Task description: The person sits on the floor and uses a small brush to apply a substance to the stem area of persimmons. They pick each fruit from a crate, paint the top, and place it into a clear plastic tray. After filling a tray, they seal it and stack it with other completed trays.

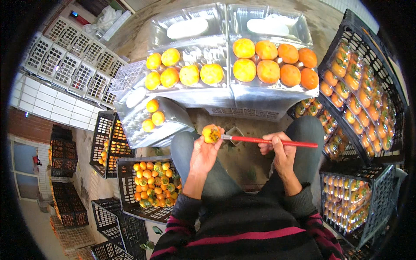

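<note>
My left hand (203, 152) holds a yellow-orange persimmon (210, 133) over my lap. My right hand (281, 151) grips a long red-handled brush (268, 141), whose tip touches the fruit's right side. Straight ahead stand two clear plastic trays: the left tray (190, 45) carries several yellow-orange persimmons (189, 74), the right tray (271, 24) several deeper orange ones (277, 65). A third clear tray (173, 117) to my front left holds three small persimmons (152, 115).
A black crate (130, 203) of mixed orange and green persimmons sits by my left knee. Black crates (372, 56) of packed fruit rise at my right, another (383, 195) lower right. White crates (69, 56) are stacked far left; more black crates (106, 138) line the floor.
</note>
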Action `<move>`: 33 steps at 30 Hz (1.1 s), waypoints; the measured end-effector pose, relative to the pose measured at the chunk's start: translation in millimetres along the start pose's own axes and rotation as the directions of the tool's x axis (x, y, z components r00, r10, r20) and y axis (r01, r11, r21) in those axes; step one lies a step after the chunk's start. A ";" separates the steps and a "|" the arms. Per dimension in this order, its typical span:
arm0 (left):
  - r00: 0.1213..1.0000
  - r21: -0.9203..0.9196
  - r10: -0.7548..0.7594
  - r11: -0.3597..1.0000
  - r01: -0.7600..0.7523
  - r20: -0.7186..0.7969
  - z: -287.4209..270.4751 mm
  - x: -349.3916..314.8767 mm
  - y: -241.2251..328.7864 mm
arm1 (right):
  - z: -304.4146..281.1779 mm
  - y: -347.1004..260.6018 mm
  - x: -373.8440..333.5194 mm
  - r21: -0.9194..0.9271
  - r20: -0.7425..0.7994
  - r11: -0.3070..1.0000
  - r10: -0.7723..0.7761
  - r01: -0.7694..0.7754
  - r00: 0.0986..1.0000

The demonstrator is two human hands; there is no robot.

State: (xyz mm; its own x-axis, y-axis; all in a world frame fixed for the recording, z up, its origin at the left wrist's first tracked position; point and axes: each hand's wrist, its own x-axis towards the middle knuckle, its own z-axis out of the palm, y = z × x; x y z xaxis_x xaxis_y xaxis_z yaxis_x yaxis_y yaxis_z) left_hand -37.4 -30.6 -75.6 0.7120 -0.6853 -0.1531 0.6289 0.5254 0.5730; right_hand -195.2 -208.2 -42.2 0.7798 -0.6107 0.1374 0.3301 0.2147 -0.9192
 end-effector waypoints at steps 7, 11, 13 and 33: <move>0.999 -0.075 0.036 0.997 -0.035 0.013 11.0 -4.8 5.0 | -1.5 -2.3 -1.0 0.020 -0.070 0.997 -0.079 0.081 0.994; 0.998 -0.083 0.035 0.996 -0.030 0.053 14.5 -3.6 11.8 | 3.3 0.5 0.1 -0.005 -0.026 0.998 -0.060 0.060 0.998; 0.997 -0.004 0.053 0.999 -0.053 0.047 12.3 -5.2 16.9 | 5.4 -1.0 -0.6 -0.008 -0.061 0.999 -0.050 0.049 0.997; 0.906 0.819 0.377 -0.570 0.062 0.193 -145.5 67.5 276.3 | 9.5 9.0 6.8 -0.088 -0.153 0.996 0.009 -0.022 0.988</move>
State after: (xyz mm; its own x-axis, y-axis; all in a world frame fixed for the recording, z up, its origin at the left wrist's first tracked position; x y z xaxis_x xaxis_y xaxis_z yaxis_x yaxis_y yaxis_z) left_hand 229.9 141.7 -44.7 0.8217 -0.5202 0.2329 -0.5699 -0.7553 0.3236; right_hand -181.9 -203.2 -46.1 0.6921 -0.7182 0.0715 0.2648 0.1605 -0.9508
